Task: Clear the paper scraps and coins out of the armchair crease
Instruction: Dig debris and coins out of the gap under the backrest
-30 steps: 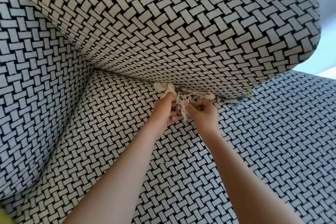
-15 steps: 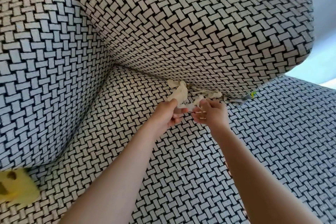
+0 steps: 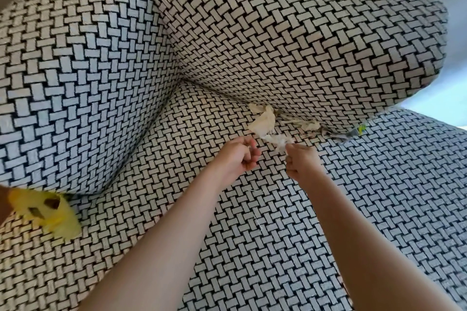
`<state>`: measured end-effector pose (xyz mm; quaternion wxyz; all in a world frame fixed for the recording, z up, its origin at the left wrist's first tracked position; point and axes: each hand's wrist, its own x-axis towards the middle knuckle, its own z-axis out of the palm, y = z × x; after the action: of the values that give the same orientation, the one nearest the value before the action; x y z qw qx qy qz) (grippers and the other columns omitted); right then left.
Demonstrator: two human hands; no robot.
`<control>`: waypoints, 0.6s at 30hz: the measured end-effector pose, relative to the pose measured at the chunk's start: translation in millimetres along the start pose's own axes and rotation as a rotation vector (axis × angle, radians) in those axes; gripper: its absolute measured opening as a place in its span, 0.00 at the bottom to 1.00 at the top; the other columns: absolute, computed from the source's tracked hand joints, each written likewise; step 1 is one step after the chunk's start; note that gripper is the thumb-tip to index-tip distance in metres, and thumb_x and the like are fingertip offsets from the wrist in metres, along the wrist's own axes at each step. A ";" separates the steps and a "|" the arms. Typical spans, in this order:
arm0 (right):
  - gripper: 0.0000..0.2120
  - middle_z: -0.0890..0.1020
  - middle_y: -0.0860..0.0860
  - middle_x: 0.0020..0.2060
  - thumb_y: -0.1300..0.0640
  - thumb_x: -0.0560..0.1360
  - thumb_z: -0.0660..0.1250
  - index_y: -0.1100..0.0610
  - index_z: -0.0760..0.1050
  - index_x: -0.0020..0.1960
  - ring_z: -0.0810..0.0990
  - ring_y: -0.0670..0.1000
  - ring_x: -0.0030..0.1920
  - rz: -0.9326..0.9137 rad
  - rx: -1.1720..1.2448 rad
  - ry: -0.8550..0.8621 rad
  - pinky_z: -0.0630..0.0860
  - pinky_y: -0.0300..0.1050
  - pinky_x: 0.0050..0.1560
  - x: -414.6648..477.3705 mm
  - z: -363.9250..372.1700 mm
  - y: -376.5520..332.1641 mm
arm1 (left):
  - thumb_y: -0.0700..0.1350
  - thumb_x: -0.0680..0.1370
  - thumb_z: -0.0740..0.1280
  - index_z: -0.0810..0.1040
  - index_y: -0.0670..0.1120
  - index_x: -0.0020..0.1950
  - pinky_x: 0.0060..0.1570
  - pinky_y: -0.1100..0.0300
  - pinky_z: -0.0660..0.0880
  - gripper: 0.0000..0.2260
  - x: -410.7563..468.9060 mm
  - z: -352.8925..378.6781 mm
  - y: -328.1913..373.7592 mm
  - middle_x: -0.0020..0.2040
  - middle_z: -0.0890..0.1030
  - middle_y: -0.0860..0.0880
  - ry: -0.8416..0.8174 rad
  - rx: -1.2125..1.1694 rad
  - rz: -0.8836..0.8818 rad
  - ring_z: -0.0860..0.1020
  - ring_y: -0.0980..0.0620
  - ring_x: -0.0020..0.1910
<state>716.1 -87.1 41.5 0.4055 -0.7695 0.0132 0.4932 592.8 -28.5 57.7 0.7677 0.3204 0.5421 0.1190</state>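
Observation:
Cream paper scraps stick out of the armchair crease between the seat and the back cushion. My right hand pinches a white paper scrap that trails toward the cream ones. My left hand hovers just left of it with its fingers curled; whether it holds anything is hidden. More crumpled scraps lie further right along the crease, then a grey strip with a green-yellow bit. No coins show.
The armchair's woven black-and-white seat spreads under both forearms, with the armrest bulging at left and the back cushion above. A yellow object lies at the seat's left edge beside the armrest.
Both hands have drawn back from the crease toward me. The right hand has pulled a white scrap out with it. The view has shifted, bringing the yellow object further into sight.

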 end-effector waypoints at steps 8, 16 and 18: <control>0.13 0.65 0.49 0.25 0.53 0.80 0.57 0.59 0.76 0.53 0.62 0.45 0.22 -0.077 0.160 0.170 0.60 0.37 0.22 -22.2 15.0 13.2 | 0.28 0.71 0.48 0.70 0.40 0.38 0.37 0.61 0.70 0.14 -26.2 -10.4 -0.9 0.37 0.69 0.45 0.061 -0.302 -0.021 0.69 0.52 0.35; 0.22 0.80 0.55 0.34 0.55 0.82 0.51 0.65 0.78 0.43 0.77 0.47 0.39 0.054 0.787 -0.358 0.74 0.46 0.52 -67.6 61.5 33.0 | 0.36 0.77 0.50 0.76 0.40 0.45 0.57 0.55 0.70 0.15 -57.0 -28.1 -8.3 0.41 0.78 0.45 -0.003 -0.414 0.227 0.74 0.50 0.47; 0.13 0.78 0.55 0.39 0.57 0.80 0.57 0.64 0.77 0.47 0.73 0.46 0.39 0.040 0.713 -0.315 0.71 0.52 0.52 -77.2 75.7 32.1 | 0.39 0.78 0.51 0.77 0.43 0.46 0.60 0.56 0.69 0.15 -66.4 -33.2 -11.8 0.47 0.79 0.46 0.037 -0.270 0.311 0.75 0.52 0.51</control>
<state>606.3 -89.7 67.3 0.6350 -0.4947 0.1363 0.5775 535.2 -60.7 93.8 0.7659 0.2921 0.4794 0.3135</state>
